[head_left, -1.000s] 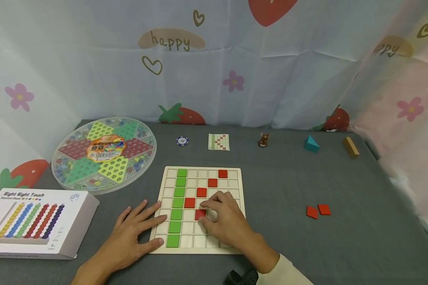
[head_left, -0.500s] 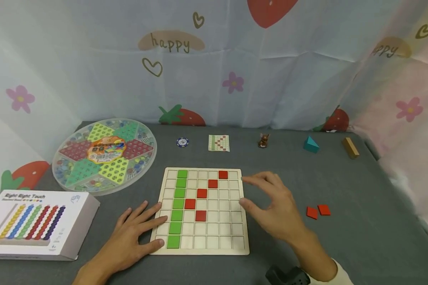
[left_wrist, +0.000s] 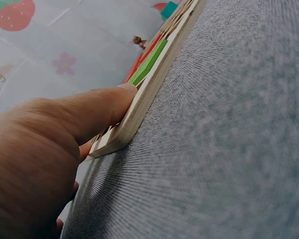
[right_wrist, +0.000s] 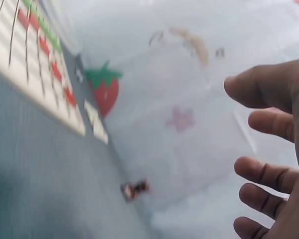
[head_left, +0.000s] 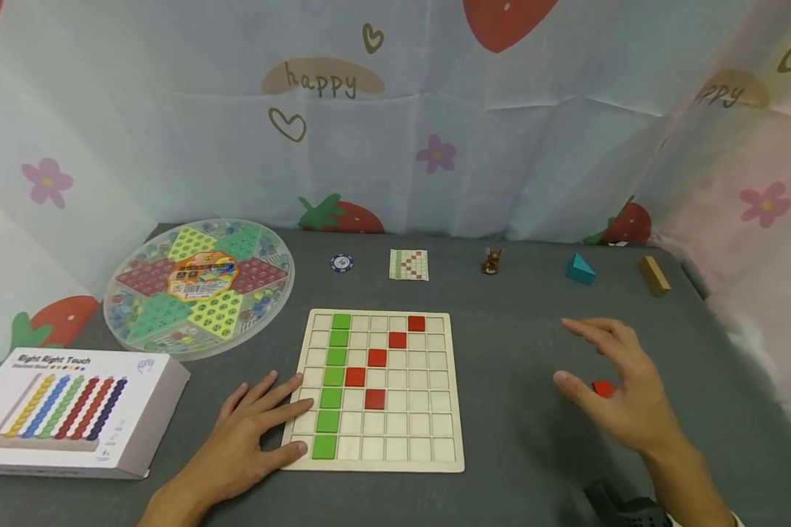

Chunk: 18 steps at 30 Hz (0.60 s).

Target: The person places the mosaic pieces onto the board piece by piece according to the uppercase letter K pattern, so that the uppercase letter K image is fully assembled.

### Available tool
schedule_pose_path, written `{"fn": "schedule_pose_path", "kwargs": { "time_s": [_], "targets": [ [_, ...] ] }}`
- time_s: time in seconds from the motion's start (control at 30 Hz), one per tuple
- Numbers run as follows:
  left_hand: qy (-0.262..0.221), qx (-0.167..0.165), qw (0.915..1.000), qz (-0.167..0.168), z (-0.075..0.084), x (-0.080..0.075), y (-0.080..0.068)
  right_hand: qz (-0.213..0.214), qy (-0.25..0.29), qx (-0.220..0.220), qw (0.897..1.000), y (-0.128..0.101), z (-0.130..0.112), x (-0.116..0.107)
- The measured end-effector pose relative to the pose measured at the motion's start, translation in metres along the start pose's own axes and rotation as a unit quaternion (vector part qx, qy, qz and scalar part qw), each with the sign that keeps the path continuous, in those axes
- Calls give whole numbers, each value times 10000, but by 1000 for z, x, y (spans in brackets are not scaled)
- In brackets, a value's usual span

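Head view: the right hand (head_left: 622, 395), fingers loose and holding nothing, has swung off the grid board (head_left: 376, 460) to hover over a red tile (head_left: 603, 389) lying on open grey worktop (head_left: 521, 410) near the right edge; a second tile seen earlier is now hidden. Left hand (head_left: 250, 432) lies flat, fingers pressing the board's left edge. Board holds seven green tiles (head_left: 332, 378) and five red ones (head_left: 374, 399).
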<state>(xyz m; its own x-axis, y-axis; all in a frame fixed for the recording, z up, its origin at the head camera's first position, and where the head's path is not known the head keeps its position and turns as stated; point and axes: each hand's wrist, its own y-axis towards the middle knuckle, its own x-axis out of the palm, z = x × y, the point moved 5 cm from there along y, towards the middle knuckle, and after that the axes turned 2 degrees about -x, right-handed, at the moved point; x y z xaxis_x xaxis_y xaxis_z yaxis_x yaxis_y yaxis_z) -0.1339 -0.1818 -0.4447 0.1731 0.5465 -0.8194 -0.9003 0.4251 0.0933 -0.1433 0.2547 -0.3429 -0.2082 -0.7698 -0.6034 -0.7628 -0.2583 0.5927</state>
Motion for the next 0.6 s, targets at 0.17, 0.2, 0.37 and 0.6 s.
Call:
{"fn": "schedule_pose_path", "kwargs": {
  "time_s": [0.17, 0.2, 0.37, 0.6],
  "targets": [
    [3, -26, 10000, -9, 1, -1, 0, -172, -293, 193, 9992, -14, 26, -9],
    [-4, -31, 10000, -10, 1, -1, 0, -229, -348, 255, 9988, -16, 30, -10],
    [9, -34, 10000, -8, 1, -1, 0, -568, -446, 793, 9942, -28, 48, -14],
    [9, -30, 10000, -9, 1, -1, 0, -1445, -448, 1515, 9768, -42, 73, -10]
  ]
}}
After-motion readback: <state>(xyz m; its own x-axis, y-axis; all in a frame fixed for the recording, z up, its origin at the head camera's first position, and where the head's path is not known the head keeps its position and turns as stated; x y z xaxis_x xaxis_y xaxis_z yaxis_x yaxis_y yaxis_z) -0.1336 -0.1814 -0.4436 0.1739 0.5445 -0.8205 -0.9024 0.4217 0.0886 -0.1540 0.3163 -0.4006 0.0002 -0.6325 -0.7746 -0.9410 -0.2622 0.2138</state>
